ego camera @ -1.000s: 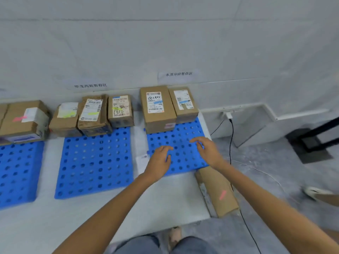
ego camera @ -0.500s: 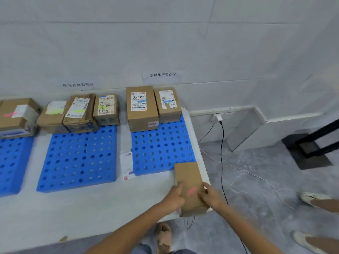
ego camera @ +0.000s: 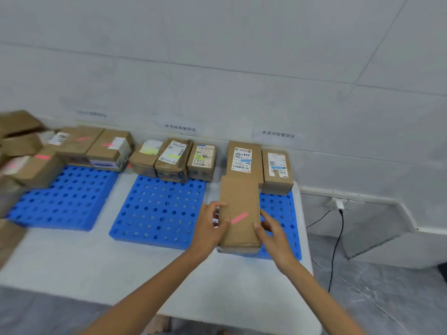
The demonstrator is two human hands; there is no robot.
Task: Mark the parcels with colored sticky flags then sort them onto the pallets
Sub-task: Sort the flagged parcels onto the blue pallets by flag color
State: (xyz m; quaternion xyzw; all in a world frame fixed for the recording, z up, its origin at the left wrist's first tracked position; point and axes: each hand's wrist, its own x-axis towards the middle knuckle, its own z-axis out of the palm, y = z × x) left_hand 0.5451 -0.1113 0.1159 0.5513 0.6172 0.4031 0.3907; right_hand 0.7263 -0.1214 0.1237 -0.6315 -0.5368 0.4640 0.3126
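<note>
A long brown parcel (ego camera: pixel 238 204) with a pink sticky flag (ego camera: pixel 239 218) on top is over the right blue pallet (ego camera: pixel 281 209). My left hand (ego camera: pixel 209 224) grips its left side and my right hand (ego camera: pixel 272 229) its right side. Behind it on the same pallet stand two parcels with blue flags, a larger one (ego camera: pixel 244 158) and a smaller one (ego camera: pixel 277 170). The middle pallet (ego camera: pixel 157 209) carries three parcels with yellow-green flags (ego camera: pixel 174 157) along its back edge. The left pallet (ego camera: pixel 67 197) holds several pink-flagged parcels (ego camera: pixel 96 147).
The pallets lie on a white platform (ego camera: pixel 121 267) against a tiled wall with paper zone labels (ego camera: pixel 278 135). A black cable (ego camera: pixel 335 245) runs from a wall plug down over the grey floor at the right. More brown parcels (ego camera: pixel 14 136) pile up at the far left.
Both hands went from the right pallet to the pink-flagged parcel at the platform's front right edge, took hold of it, and brought it over the right pallet. The view swung left.
</note>
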